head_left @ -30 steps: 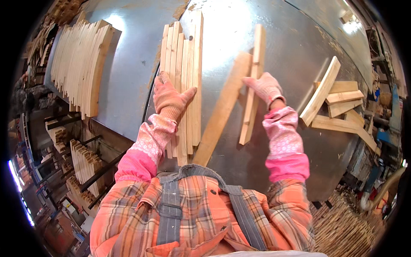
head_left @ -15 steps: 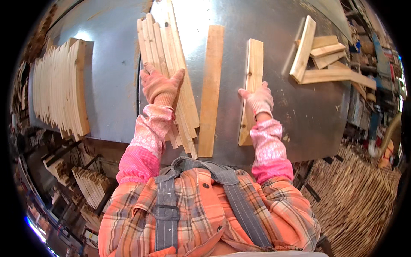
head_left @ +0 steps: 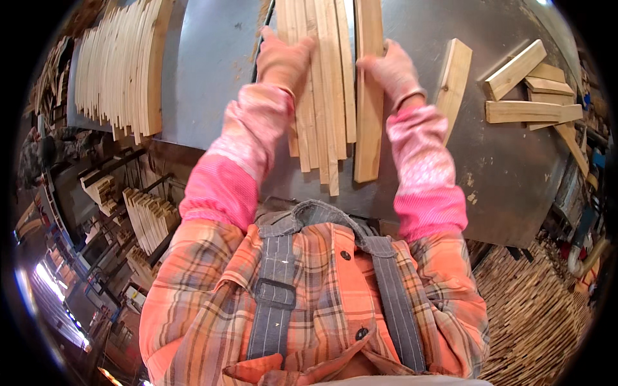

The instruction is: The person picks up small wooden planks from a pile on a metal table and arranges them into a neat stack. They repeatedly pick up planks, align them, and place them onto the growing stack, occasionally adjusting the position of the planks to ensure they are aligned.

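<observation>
My gloved left hand (head_left: 283, 61) lies against the left side of a row of long, narrow wooden strips (head_left: 320, 109), its thumb reaching over them. The strips lie side by side, their near ends uneven. My gloved right hand (head_left: 394, 72) grips a thicker wooden board (head_left: 369, 138) at its right edge, thumb across the top. A thin gap separates that board from the strips. Just right of my right forearm, a single board (head_left: 454, 83) lies slanted, its lower end partly hidden by the sleeve.
All this lies on a grey metal tabletop (head_left: 502, 186). Far left stands a tight row of wooden pieces (head_left: 119, 74); a loose heap of short boards (head_left: 537, 96) is at the right. Below the table are racked wood pieces (head_left: 149, 215) on the left and stacked sticks (head_left: 534, 309) on the right.
My right hand has left the right-hand board and taken the middle one, now close beside the strips. The strips lie straighter and more together. The whole view has shifted.
</observation>
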`<move>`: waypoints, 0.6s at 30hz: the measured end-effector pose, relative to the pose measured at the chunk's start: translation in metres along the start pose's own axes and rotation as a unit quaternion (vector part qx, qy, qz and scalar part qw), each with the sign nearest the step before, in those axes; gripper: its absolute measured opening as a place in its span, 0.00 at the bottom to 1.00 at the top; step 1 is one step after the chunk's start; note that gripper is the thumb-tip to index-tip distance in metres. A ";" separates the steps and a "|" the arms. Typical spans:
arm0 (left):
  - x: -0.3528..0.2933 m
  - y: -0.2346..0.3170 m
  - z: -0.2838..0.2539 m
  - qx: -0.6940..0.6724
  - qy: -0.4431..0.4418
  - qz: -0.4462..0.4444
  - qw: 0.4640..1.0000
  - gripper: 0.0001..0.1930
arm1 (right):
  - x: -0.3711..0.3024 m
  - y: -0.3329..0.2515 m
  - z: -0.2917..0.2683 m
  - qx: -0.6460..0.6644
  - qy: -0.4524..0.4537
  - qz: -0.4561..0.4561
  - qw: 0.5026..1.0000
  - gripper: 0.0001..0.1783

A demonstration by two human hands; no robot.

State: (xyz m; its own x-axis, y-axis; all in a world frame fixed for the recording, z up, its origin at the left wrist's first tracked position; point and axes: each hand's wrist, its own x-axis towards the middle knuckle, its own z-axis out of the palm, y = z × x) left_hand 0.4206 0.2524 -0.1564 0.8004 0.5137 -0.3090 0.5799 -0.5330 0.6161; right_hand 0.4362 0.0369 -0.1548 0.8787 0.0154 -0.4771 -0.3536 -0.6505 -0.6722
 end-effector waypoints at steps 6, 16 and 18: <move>0.042 -0.040 -0.023 -0.054 -0.224 0.043 0.972 0.28 | 0.022 -0.041 0.028 0.085 -0.061 0.025 0.994 0.25; 0.045 0.023 -0.176 -0.213 -0.128 0.230 0.941 0.18 | -0.037 -0.179 0.004 0.131 0.069 -0.222 0.964 0.27; 0.033 0.056 -0.231 -0.279 -0.061 0.319 0.904 0.18 | -0.068 -0.229 -0.010 0.153 0.160 -0.325 0.919 0.27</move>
State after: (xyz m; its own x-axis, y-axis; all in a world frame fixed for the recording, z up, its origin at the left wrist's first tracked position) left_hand 0.4445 0.3944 0.0354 0.9754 0.1246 0.1818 -0.1456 -0.2549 0.9559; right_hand 0.4603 0.1770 0.0371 0.9681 0.0698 0.2406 0.2498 -0.3376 -0.9075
